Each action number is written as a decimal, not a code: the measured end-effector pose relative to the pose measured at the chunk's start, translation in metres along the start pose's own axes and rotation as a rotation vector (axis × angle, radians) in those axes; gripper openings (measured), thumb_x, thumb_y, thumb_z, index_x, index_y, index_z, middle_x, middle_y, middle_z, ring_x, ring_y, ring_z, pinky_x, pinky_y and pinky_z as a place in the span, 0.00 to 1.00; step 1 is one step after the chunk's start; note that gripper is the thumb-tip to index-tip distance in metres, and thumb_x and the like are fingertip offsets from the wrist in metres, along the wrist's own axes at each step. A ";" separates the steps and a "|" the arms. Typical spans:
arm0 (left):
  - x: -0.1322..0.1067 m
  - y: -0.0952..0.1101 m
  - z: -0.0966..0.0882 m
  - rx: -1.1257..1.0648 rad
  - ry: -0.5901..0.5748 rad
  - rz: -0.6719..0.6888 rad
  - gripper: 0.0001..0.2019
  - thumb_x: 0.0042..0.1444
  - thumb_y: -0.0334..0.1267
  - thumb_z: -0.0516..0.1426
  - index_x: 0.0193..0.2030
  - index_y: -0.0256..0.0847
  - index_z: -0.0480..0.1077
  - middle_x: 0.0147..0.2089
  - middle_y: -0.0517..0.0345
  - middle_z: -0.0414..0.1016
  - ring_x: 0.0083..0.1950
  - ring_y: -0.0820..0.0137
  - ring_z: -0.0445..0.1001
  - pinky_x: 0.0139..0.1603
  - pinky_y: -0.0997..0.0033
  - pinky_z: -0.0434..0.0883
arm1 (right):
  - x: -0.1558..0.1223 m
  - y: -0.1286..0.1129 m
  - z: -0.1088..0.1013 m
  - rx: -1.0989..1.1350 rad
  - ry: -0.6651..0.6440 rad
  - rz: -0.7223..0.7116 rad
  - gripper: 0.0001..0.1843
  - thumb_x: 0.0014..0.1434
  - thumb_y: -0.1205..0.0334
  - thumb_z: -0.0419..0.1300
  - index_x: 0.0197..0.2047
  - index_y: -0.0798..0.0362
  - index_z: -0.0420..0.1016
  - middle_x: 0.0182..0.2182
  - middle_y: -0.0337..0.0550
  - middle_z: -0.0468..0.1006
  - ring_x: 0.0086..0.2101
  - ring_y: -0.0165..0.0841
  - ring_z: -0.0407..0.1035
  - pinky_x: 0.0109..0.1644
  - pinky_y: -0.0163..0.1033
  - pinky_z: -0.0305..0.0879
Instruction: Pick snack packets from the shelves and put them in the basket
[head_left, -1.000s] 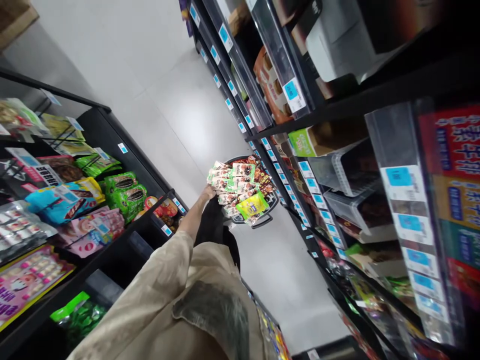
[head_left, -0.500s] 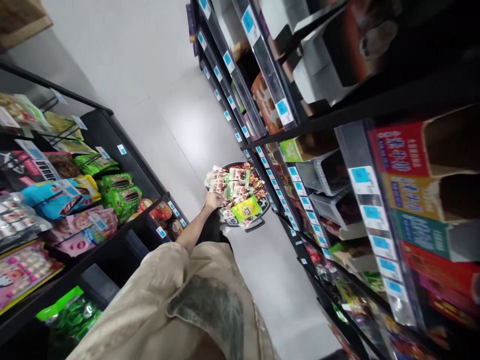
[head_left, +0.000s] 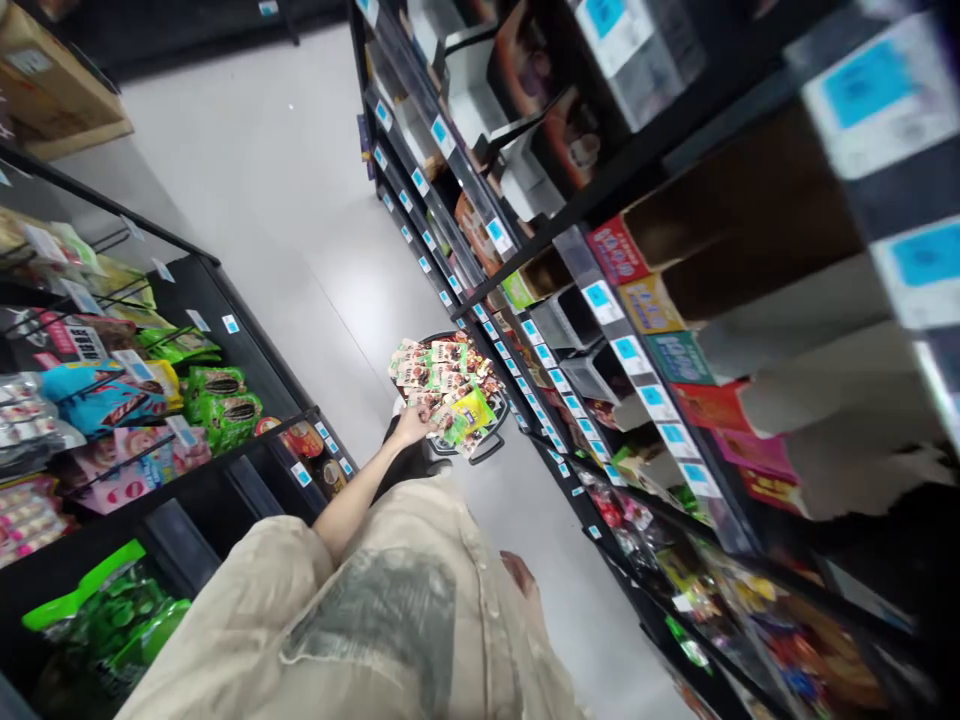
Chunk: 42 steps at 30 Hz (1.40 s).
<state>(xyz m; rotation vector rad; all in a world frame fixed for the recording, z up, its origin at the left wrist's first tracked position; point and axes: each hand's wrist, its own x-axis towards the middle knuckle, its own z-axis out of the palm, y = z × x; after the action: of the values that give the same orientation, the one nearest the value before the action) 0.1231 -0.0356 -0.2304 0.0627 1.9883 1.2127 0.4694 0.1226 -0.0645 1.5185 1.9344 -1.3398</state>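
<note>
A black shopping basket (head_left: 501,408) stands on the floor ahead, heaped with snack packets (head_left: 442,362) in brown, white and green. A yellow-green snack bag (head_left: 471,412) lies on the near side of the heap. My left hand (head_left: 412,424) reaches to the heap's near left edge, its fingers closed on a small snack packet (head_left: 444,420) beside the yellow-green bag. My right hand (head_left: 519,574) hangs low by the right side of my beige shirt (head_left: 465,520), away from the basket. It is dark and blurred, and its fingers cannot be made out.
On the right stands a tall black shelf (head_left: 577,215) with boxes, bins and blue-white price labels. The left shelf (head_left: 247,310) holds hanging snack bags and a green bag (head_left: 124,610) lower down. A cardboard box (head_left: 56,90) sits at the far left. Grey floor (head_left: 300,200) runs between.
My left hand has shifted right over the heap's near edge, against the yellow-green bag. My right hand has come into view. The view has turned, bringing more of the right shelf into sight.
</note>
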 end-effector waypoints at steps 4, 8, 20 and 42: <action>-0.041 0.036 0.023 -0.025 -0.086 0.142 0.10 0.43 0.36 0.60 0.24 0.41 0.60 0.24 0.69 0.62 0.27 0.76 0.63 0.30 0.78 0.61 | 0.019 0.024 -0.022 0.180 0.000 -0.024 0.36 0.43 0.27 0.64 0.41 0.51 0.81 0.37 0.53 0.86 0.32 0.46 0.80 0.38 0.47 0.76; -0.090 0.073 0.061 -0.092 -0.204 0.246 0.10 0.48 0.41 0.61 0.28 0.41 0.63 0.27 0.66 0.67 0.28 0.74 0.68 0.31 0.76 0.64 | 0.021 0.022 -0.045 0.315 0.017 -0.140 0.38 0.51 0.26 0.60 0.44 0.54 0.82 0.43 0.58 0.85 0.35 0.45 0.79 0.42 0.47 0.75; -0.266 0.115 0.201 -0.443 -0.462 0.192 0.29 0.48 0.52 0.69 0.54 0.47 0.68 0.51 0.48 0.81 0.50 0.60 0.82 0.52 0.60 0.78 | -0.048 0.029 -0.066 0.806 0.066 -0.333 0.31 0.49 0.33 0.69 0.37 0.56 0.82 0.30 0.46 0.84 0.29 0.38 0.76 0.34 0.41 0.74; -0.284 0.117 0.193 -0.124 -0.128 0.365 0.13 0.49 0.42 0.68 0.41 0.41 0.83 0.47 0.47 0.85 0.49 0.55 0.83 0.55 0.55 0.79 | -0.039 0.028 -0.042 0.883 0.186 -0.558 0.30 0.59 0.36 0.63 0.42 0.57 0.82 0.38 0.50 0.86 0.38 0.42 0.78 0.43 0.43 0.75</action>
<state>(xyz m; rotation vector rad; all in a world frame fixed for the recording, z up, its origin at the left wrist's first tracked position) 0.4025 0.0507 -0.0157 0.4460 1.8353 1.5188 0.5202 0.1351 -0.0278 1.4985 2.0815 -2.6342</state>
